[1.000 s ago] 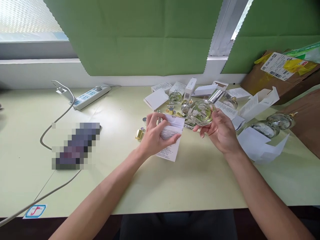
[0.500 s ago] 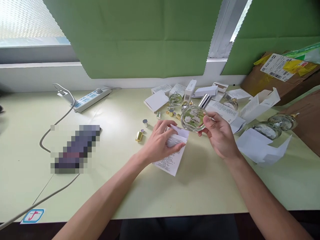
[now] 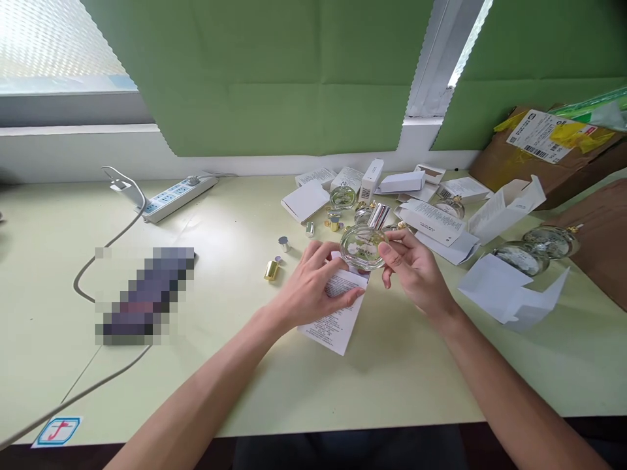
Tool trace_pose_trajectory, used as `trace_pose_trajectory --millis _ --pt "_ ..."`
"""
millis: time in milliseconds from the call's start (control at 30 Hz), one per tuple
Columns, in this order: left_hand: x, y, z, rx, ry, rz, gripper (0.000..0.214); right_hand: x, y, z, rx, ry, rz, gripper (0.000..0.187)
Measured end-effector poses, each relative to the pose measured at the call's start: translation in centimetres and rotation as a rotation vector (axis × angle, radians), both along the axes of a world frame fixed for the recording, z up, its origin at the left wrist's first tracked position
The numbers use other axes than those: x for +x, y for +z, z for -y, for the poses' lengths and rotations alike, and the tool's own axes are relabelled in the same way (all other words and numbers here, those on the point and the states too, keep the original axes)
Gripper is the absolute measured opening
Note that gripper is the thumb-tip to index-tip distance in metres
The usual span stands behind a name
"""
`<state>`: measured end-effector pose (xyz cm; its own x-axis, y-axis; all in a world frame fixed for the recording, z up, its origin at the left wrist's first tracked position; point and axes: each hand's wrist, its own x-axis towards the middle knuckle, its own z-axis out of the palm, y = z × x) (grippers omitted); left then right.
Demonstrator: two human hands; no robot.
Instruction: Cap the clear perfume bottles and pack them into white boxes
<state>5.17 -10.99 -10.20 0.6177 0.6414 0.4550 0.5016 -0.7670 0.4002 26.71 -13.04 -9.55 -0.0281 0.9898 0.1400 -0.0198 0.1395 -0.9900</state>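
My right hand (image 3: pixel 415 273) grips a round clear glass perfume bottle (image 3: pixel 363 246) with a silver cap, held tilted just above the open end of a small white printed box (image 3: pixel 334 312). My left hand (image 3: pixel 309 288) holds that box by its open top end, thumb on the front and fingers behind; the box slants down toward the pale green table (image 3: pixel 235 365). The bottle's bottom edge sits right at the box's opening.
Several white boxes (image 3: pixel 306 200), leaflets, more glass bottles (image 3: pixel 520 256) and loose gold and silver caps (image 3: pixel 272 269) lie behind and right of my hands. A power strip (image 3: pixel 177 192) with its cable lies far left. Cardboard boxes (image 3: pixel 548 153) stand at the right.
My right hand has carried the bottle down and to the left, from above the clutter to the box's open end. My left hand and the box shifted slightly lower.
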Motion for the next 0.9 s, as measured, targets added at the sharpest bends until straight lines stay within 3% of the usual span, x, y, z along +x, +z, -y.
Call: trace_pose_trajectory --millis 300,533,767,900 --pt "0.2 -0.2 0.3 0.135 0.062 0.005 0.032 -0.5 -0.1 0.1 0.007 -0.053 -0.013 0.029" --pt "0.8 -0.3 0.6 0.340 0.121 0.047 0.037 -0.8 1.3 0.1 -0.046 -0.078 -0.005 0.032" --pt "1.0 -0.1 0.7 0.530 0.232 0.175 0.035 -1.6 4.6 0.1 0.136 -0.013 0.223 0.031" --pt "0.9 -0.6 0.7 0.627 0.313 0.245 0.036 -2.5 5.6 0.3 0.258 0.005 0.366 0.030"
